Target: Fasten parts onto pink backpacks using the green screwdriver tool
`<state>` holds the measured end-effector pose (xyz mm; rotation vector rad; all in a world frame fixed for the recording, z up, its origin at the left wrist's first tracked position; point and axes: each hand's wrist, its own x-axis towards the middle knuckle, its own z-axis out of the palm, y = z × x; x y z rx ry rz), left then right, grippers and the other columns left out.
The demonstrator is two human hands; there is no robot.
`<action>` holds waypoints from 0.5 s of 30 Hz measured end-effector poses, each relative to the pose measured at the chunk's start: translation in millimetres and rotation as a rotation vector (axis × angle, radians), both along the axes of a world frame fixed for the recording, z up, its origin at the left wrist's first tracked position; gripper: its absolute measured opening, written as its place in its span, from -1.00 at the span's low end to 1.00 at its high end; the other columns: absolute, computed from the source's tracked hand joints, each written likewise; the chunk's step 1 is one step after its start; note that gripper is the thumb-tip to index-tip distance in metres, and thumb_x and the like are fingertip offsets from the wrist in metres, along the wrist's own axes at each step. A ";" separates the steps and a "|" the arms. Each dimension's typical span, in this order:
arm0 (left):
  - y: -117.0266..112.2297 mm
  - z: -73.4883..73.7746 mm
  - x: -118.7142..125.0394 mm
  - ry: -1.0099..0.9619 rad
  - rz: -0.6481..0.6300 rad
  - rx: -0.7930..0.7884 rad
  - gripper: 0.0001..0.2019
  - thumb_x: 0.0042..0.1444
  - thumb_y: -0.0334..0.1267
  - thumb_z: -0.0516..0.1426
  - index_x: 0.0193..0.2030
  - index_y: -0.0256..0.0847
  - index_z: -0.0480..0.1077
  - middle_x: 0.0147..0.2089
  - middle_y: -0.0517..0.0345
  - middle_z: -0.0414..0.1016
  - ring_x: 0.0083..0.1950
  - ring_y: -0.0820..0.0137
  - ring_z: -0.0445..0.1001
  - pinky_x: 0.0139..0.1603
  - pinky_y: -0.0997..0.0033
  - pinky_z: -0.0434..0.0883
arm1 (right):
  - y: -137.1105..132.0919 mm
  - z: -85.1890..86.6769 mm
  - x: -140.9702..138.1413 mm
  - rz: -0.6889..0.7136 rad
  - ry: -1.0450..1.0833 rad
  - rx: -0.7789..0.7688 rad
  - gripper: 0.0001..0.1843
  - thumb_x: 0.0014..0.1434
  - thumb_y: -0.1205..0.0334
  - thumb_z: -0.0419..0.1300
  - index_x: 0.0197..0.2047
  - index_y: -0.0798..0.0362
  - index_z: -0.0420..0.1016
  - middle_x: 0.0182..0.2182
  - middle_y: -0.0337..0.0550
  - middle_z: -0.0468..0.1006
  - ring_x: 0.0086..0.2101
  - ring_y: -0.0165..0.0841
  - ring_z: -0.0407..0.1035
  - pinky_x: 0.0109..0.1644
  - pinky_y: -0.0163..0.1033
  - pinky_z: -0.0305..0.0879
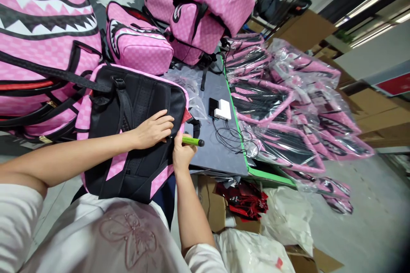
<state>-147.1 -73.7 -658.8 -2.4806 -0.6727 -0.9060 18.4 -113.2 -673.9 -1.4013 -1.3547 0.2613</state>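
A pink checkered backpack (137, 136) lies back-side up at the table's near edge, its black padded panel and straps facing me. My left hand (153, 130) rests on that panel with the fingers curled and pressing down near the bag's right edge. Just below it, my right hand (182, 155) is closed round a slim green tool with a black tip (194, 141), which points right at the bag's edge beside a small red tab.
More pink shark-mouth backpacks (137, 42) pile up at left and behind. Plastic-wrapped bags (288, 106) are heaped to the right of the grey table (218, 153). A phone and white charger (221, 108) with cables lie there. Cardboard boxes sit below. Another person stands at the far end.
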 end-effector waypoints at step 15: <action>-9.7 21.3 3.0 0.167 0.085 -0.015 -0.84 0.20 -0.15 0.24 -0.27 -0.20 0.47 -0.12 0.11 0.56 0.15 0.24 0.41 0.48 0.00 0.15 | -9.3 4.1 3.5 0.025 0.051 0.001 -0.60 0.24 -0.09 0.12 -0.43 0.05 0.45 -0.55 -0.27 0.50 -0.51 -0.41 0.37 -0.33 -0.29 0.35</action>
